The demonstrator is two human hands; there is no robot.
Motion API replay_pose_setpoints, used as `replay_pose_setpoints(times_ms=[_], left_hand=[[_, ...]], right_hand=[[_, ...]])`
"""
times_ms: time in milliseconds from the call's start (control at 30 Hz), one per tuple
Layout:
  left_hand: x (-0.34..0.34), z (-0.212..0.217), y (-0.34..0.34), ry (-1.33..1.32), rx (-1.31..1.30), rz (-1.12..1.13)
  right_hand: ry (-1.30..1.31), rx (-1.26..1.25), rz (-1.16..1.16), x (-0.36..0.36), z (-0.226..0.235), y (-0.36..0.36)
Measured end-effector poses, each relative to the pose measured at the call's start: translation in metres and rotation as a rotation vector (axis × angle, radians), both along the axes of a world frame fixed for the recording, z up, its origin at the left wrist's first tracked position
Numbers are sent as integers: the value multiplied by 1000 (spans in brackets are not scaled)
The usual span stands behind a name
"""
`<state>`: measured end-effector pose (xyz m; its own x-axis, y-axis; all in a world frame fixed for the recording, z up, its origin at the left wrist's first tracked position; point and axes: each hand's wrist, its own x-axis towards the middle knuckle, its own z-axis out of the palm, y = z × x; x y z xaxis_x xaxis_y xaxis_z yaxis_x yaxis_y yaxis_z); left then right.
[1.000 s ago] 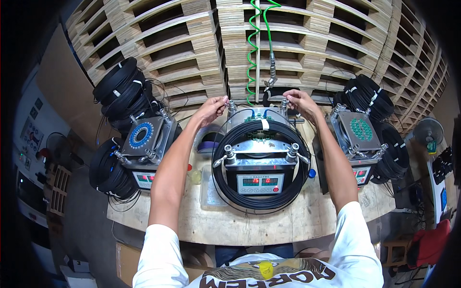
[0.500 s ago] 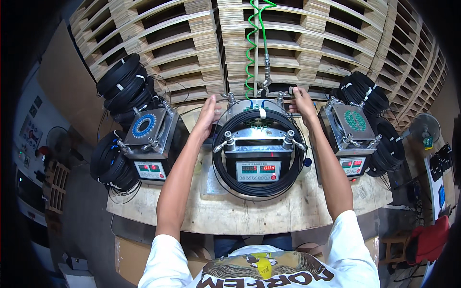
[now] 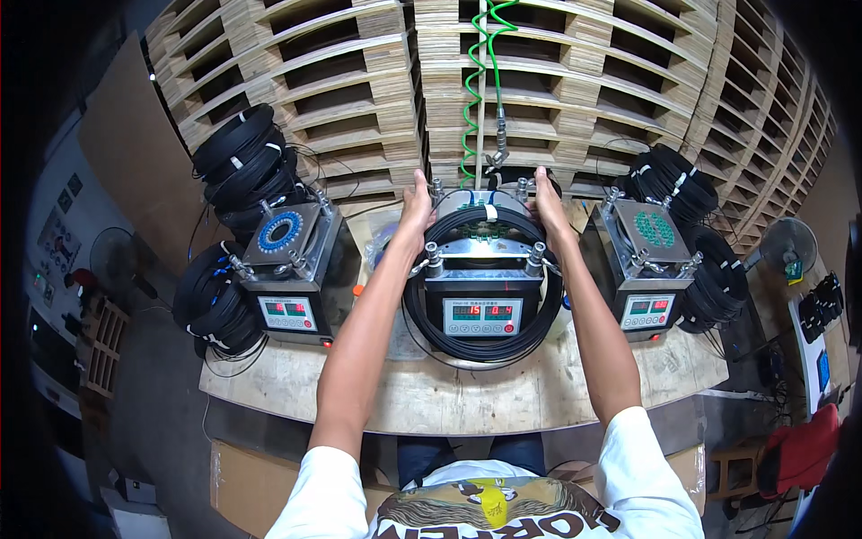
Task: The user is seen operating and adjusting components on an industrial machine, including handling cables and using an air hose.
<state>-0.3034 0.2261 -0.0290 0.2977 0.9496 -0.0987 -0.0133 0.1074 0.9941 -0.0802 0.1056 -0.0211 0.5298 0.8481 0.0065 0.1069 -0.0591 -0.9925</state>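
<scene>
At the middle of the tabletop (image 3: 449, 404): black cable coil (image 3: 485, 349) draped on the centre machine (image 3: 483, 271), back of the loop up near the top plate, front hanging below the display panel (image 3: 482, 316). Probably sits like that so its weight is carried by the machine and the panel reads through the loop. White tie (image 3: 491, 213) at the back of the loop, likely there to stop the turns spreading. Green connectors show inside the ring, just ahead of the tie.

Left grip (image 3: 418, 211) and right grip (image 3: 549, 211) are on opposite sides of the coil's back part, near the rear posts. Fingers mostly straight and pointing away from the body, palms roughly facing in. Both grips look unclosed, nothing visibly pinched. Can't tell whether either one touches the coil or the machine. Arms pass either side of the loop, so the panel isn't blocked; symmetric stance looks like it suits a wide, floppy ring.

Left machine (image 3: 287, 313) carries a ring of blue connectors (image 3: 279, 232) on its plate; right machine (image 3: 648, 310) has green ones (image 3: 654, 230) in rows. Bundled coils (image 3: 238, 148) are piled outboard, presumably to keep cable slack off the fronts. Green spiral hose (image 3: 470, 99) hangs behind the centre machine against wooden pallets (image 3: 377, 72), apparently parked within reach.
</scene>
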Motion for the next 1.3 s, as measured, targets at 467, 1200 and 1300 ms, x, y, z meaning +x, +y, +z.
replay_pose_setpoints(times_ms=[467,1200,1300], left_hand=[[14,1,-9,159,97,-66],[28,-8,-4,181,95,-120],[13,-13,11,217,72,-95]], right_hand=[[-22,54,-156,5,-5,0],[-215,115,-155,45,-41,22],[-154,165,-124,21,-27,21]])
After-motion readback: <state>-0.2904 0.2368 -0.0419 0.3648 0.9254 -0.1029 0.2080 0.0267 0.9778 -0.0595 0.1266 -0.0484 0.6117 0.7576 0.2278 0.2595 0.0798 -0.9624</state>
